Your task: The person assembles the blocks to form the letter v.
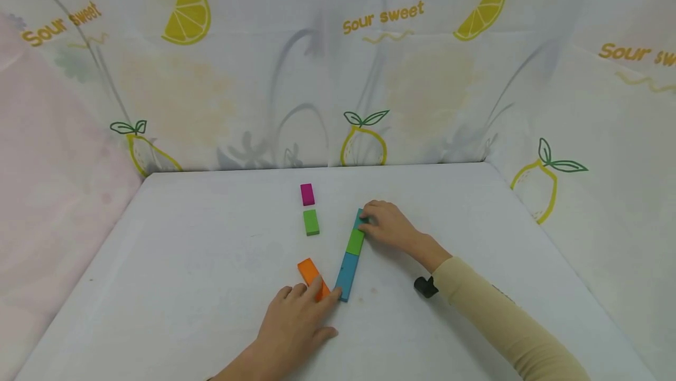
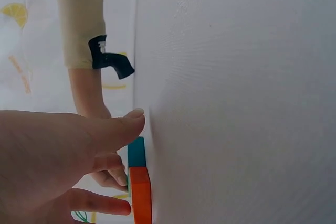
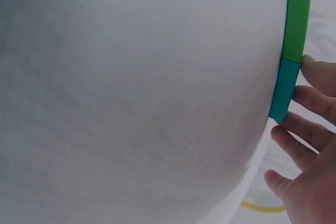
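A row of blocks slants across the white table: a blue block (image 1: 346, 276) nearest, a green block (image 1: 355, 242), then a teal block (image 3: 284, 88) at the far end. My right hand (image 1: 389, 223) touches the teal block's side and far end with extended fingers, its thumb by the joint with the green one. With its index fingertip at the blue block's near end, my left hand (image 1: 296, 316) lies spread, another finger over the orange block (image 1: 308, 270). That orange block stands angled left of the row, its near part hidden behind the fingers.
Left of the row's far end lie a second green block (image 1: 311, 223) and a magenta block (image 1: 307, 194) beyond it. A black wrist mount (image 1: 425, 287) juts from the right sleeve (image 1: 491, 304). A lemon-printed cloth (image 1: 253, 76) hangs behind the table (image 1: 174, 263).
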A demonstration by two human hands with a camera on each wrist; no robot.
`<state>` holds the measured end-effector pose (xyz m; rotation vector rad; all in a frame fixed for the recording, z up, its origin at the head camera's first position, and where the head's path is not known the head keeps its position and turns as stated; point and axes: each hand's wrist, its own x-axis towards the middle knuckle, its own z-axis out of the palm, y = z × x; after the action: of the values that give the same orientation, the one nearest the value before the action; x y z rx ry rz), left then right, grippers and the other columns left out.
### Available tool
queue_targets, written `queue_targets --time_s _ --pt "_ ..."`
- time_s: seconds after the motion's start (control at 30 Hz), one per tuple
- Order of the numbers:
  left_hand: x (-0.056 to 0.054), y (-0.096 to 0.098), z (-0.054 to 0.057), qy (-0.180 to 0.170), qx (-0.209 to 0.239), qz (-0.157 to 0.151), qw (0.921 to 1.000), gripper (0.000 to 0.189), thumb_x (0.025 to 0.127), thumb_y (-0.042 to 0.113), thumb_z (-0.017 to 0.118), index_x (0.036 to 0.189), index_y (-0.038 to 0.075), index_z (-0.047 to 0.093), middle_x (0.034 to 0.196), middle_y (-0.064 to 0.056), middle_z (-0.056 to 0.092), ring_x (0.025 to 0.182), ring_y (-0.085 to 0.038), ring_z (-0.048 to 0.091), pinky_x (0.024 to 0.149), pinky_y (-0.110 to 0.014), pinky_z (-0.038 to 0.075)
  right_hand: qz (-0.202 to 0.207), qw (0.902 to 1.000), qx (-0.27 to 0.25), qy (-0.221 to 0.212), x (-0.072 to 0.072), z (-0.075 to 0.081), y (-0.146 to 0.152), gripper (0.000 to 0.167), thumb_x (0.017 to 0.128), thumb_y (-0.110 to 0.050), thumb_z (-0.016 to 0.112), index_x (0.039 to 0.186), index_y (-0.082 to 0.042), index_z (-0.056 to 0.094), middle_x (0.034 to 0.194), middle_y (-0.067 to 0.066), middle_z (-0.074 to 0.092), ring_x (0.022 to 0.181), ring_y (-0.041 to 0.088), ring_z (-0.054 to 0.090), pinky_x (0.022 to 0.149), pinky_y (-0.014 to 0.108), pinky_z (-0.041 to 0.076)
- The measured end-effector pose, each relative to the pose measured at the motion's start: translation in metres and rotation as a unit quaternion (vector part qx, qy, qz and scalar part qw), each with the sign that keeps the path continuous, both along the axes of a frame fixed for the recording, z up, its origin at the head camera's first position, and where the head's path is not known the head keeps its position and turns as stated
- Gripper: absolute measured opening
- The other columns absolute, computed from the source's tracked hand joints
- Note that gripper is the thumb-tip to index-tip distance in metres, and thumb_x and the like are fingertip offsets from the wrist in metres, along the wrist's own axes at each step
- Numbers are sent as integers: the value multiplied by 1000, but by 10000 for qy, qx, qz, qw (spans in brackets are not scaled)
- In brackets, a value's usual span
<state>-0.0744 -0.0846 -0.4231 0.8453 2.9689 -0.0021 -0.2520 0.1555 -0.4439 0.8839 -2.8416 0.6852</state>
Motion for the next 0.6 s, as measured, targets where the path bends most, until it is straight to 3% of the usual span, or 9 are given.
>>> queue_targets --time_s 0.1,0.27,0.5,0.6 --pt "-1 -1 2 -120 212 38 9997 62 87 57 66 141 30 53 131 -5 58 99 -23 59 91 -43 51 1 10000 -64 -40 0 -1 0 23 88 -19 75 105 -4 73 112 10 71 107 25 68 98 43 51" --pt "-4 -3 1 223 355 103 9991 60 86 55 69 138 27 56 127 -4 59 96 -22 61 89 -43 52 -18 9998 -132 -160 -1 -2 1 23 88 -19 75 106 -3 73 114 11 71 107 25 67 99 42 51" --pt "-11 -6 -2 600 474 415 9962 58 82 56 73 130 28 60 110 -1 61 85 -19 59 75 -39 55 -55 9996 -146 -229 0 -2 1 24 89 -19 74 107 -3 73 116 11 70 109 25 66 100 42 50" --pt "-15 -7 -3 666 525 663 9942 59 81 58 73 130 28 62 112 -2 63 86 -20 61 66 -35 54 -83 9995 -137 -271 0 -2 0 24 90 -20 73 108 -3 72 117 11 69 111 26 66 101 43 49"
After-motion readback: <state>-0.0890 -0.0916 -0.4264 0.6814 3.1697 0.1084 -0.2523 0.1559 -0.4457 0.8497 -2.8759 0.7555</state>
